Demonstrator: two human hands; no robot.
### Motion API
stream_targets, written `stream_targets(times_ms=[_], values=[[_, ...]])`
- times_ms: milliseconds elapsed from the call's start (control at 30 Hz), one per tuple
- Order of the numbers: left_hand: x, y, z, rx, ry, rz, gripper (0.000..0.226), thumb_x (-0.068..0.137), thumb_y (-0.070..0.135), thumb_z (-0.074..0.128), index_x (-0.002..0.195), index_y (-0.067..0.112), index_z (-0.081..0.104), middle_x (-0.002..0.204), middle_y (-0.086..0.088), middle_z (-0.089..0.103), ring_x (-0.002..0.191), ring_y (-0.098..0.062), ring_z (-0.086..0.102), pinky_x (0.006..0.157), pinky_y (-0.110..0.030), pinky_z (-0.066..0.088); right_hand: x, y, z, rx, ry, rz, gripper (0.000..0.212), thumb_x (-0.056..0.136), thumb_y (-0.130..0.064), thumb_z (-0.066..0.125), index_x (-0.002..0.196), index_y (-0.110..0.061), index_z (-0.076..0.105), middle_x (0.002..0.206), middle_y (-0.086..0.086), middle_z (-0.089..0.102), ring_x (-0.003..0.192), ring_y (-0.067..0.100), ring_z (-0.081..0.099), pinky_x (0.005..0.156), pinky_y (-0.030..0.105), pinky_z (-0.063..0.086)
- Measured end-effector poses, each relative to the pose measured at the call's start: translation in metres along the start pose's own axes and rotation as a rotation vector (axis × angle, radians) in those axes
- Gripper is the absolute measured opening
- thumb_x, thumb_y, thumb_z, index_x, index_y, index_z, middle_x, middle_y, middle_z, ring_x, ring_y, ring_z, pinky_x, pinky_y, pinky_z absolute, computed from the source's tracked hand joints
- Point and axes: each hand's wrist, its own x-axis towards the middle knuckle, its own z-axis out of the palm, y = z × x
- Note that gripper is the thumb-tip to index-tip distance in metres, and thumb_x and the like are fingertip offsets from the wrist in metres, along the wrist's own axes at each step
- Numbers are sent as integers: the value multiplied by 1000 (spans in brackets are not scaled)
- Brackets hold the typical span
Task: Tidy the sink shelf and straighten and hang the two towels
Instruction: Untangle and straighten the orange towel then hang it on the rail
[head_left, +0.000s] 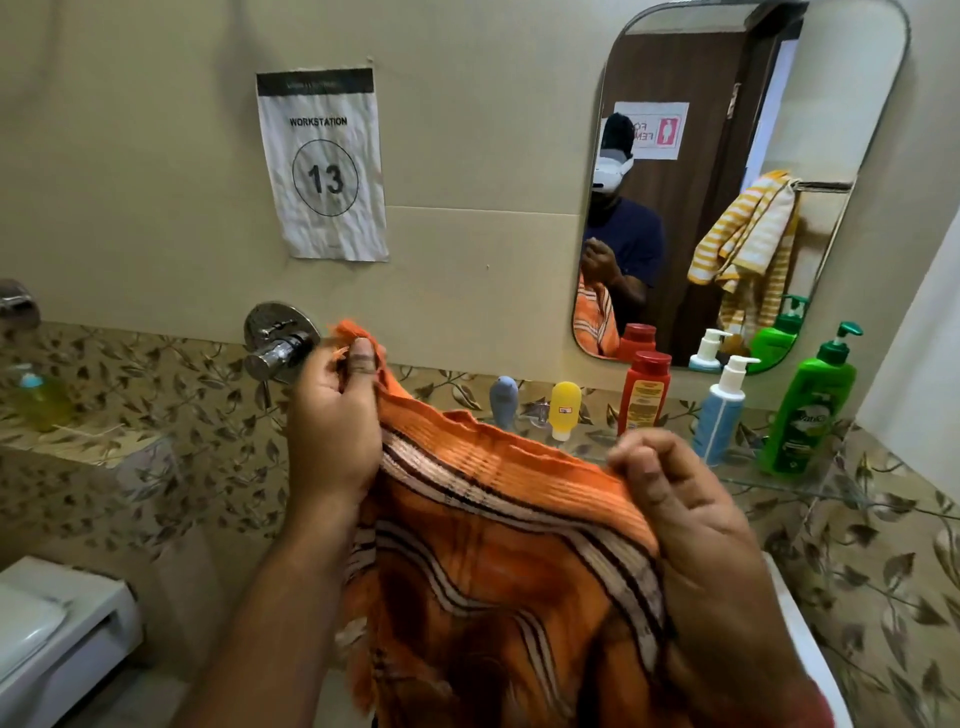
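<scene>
An orange towel (498, 561) with white and dark stripes hangs in front of me, stretched along its top hem. My left hand (332, 421) pinches one upper corner of it, raised near the wall tap. My right hand (691, 525) grips the hem further right and lower. A yellow-and-white striped towel (748, 239) shows only in the mirror, bunched over a rail. On the glass sink shelf (779, 480) stand a blue tube (504, 400), a yellow tube (564, 410), a red bottle (644, 392), a white-and-blue pump bottle (722, 410) and a green pump bottle (808, 405).
A chrome wall tap (280, 345) sits just left of my left hand. A toilet tank (57, 623) is at the lower left. A yellow soap bottle (39, 397) stands on the left ledge. The mirror (737, 176) hangs above the shelf, and a white basin edge (800, 639) lies behind the towel.
</scene>
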Motion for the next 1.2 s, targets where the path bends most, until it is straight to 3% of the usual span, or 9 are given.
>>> stream_targets(times_ms=[167,267,400,467,633,733,867,1067,1200], values=[[1,-3,4,-36,-284,42,51,83,66,51,110,25,63,86,8,68,74,-2,65,72,-39,61,29,9,17,-302,48,-13,7,92,-34,54,90,-32,60,78,2,66,64,12,62,55,27,52],[-11,-3,8,-43,-733,183,70,72,84,47,119,34,58,98,12,70,83,3,68,67,-22,58,34,18,24,-251,4,46,6,96,-30,54,97,-26,58,76,4,67,66,19,62,61,41,52],[-25,-2,23,50,-1156,176,32,88,51,64,114,33,63,102,7,72,94,-7,70,83,-36,58,36,21,22,-197,15,42,6,98,-18,52,100,-14,55,81,-2,72,74,12,70,63,27,57],[-28,-1,28,6,-1151,202,7,91,43,66,91,36,64,83,7,67,79,-10,66,73,-40,56,36,22,17,-237,51,20,4,97,-17,53,98,-14,55,77,-8,71,71,5,68,63,21,54],[-31,4,38,-33,-1124,272,17,93,38,61,82,25,63,71,8,60,67,-6,57,63,-22,46,28,25,-5,-295,-4,25,19,88,-42,64,94,-25,58,79,7,67,73,28,63,65,43,52],[-36,9,43,-106,-938,206,25,91,40,58,83,17,63,68,7,62,64,-2,60,60,-15,46,21,24,-26,-307,-105,70,12,87,-32,67,96,-27,60,84,1,67,77,17,65,67,34,54],[-46,10,56,-105,-636,115,19,92,38,57,82,23,63,67,15,67,62,1,64,53,-13,47,13,24,-51,-324,-94,115,18,88,-35,65,105,-29,59,98,3,70,90,23,70,77,51,60],[-51,7,71,-73,-358,104,27,89,47,56,89,22,66,75,7,71,70,-4,68,62,-20,53,6,19,-82,-531,-44,-33,22,84,-51,60,99,-35,62,87,-3,64,80,17,65,69,44,58],[-63,14,86,-27,-332,114,51,86,53,55,111,9,66,94,-1,73,90,-18,70,81,-35,58,2,21,-94,-575,-202,-59,23,90,-33,63,112,-37,64,108,-17,67,104,11,65,84,27,55]])
